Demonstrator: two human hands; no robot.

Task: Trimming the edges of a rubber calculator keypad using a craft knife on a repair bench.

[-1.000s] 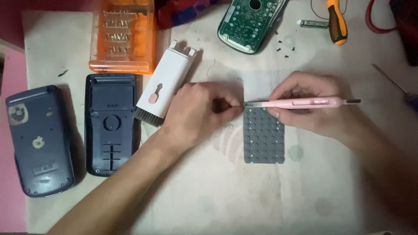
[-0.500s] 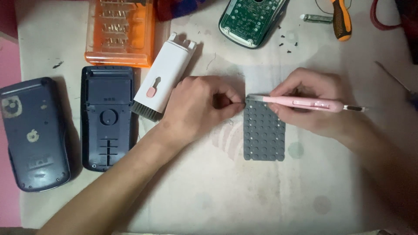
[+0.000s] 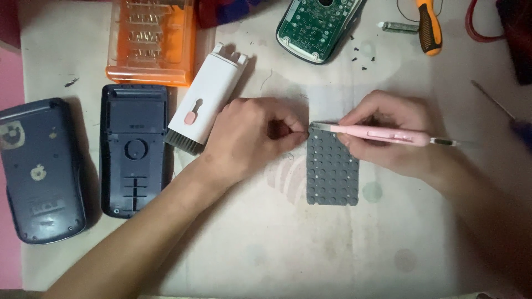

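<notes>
Since half a second ago nothing has shifted: your left hand (image 3: 252, 135) stays pinched on the top-left corner of the grey rubber keypad (image 3: 332, 169), your right hand (image 3: 396, 135) stays clamped on the pink craft knife (image 3: 382, 133), blade at that corner. Worn pale work mat (image 3: 277, 243); pink surface beyond its left edge. Bare mat below your fingers; white brush tool (image 3: 205, 97) just left.

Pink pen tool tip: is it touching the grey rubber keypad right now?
Touching. The head view shows the pink pen tool, held in the right hand, with its tip resting on the top left corner of the grey rubber keypad, no gap visible.
</notes>
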